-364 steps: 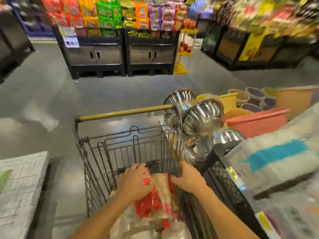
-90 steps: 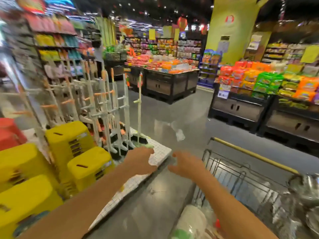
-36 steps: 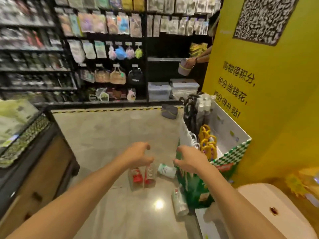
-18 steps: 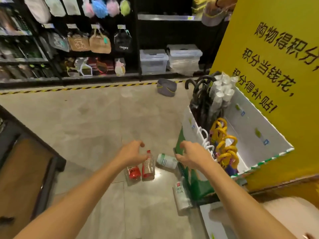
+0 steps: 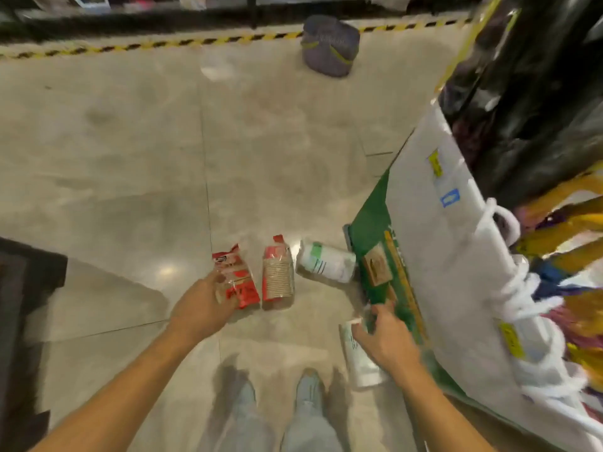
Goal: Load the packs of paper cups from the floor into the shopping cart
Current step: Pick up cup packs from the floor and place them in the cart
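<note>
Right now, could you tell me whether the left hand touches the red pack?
Touching. In the head view the left hand curls its fingers onto the red pack.

— Where is there room to reach in?
— From the left and from above. The floor (image 5: 130, 158) left of the red pack (image 5: 239, 282) is bare tile as far as the dark counter (image 5: 23, 288).
— Between the packs?
— Tight. The brown pack (image 5: 277, 275) lies just beside the red one, with only a thin gap. The white-and-green pack (image 5: 326, 262) has its right end at the display box (image 5: 424, 223).
— And the right side?
— Walled off by that box. The white pack (image 5: 360, 360) lies along its foot, open only on its left flank and top. The grey bag (image 5: 329, 45) sits well apart.
</note>
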`<move>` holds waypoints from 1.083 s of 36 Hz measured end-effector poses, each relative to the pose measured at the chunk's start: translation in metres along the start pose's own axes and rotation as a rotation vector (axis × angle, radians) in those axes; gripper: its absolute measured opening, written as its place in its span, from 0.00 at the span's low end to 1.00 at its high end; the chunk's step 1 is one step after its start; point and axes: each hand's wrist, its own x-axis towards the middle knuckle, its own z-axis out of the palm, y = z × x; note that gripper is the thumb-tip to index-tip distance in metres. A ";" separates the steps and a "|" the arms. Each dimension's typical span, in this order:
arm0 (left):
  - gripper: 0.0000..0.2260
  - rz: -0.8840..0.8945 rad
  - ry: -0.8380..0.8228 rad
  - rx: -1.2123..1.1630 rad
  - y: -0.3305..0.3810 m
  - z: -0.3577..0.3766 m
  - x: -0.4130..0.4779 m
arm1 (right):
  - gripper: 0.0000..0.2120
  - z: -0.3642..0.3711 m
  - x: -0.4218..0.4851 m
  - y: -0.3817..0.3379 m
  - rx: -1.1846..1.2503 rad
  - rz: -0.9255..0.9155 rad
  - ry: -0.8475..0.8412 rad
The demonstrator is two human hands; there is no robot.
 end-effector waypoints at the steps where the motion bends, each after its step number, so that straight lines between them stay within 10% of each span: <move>1: 0.25 -0.032 -0.007 -0.013 -0.011 0.017 0.024 | 0.25 0.022 0.020 0.012 0.018 0.042 -0.015; 8: 0.37 -0.283 -0.006 -0.257 -0.090 0.129 0.206 | 0.34 0.161 0.154 0.097 0.086 0.243 0.001; 12: 0.24 -0.380 0.016 -0.382 -0.120 0.193 0.300 | 0.52 0.226 0.215 0.125 0.045 0.371 0.022; 18: 0.58 -0.450 0.294 -0.267 -0.159 0.267 0.380 | 0.63 0.300 0.270 0.154 -0.077 0.414 0.162; 28: 0.53 -0.329 0.329 -0.319 -0.216 0.250 0.369 | 0.59 0.301 0.265 0.157 -0.122 0.344 0.241; 39: 0.44 -0.211 0.296 -0.507 -0.164 0.098 0.172 | 0.57 0.144 0.134 0.009 0.120 0.089 0.311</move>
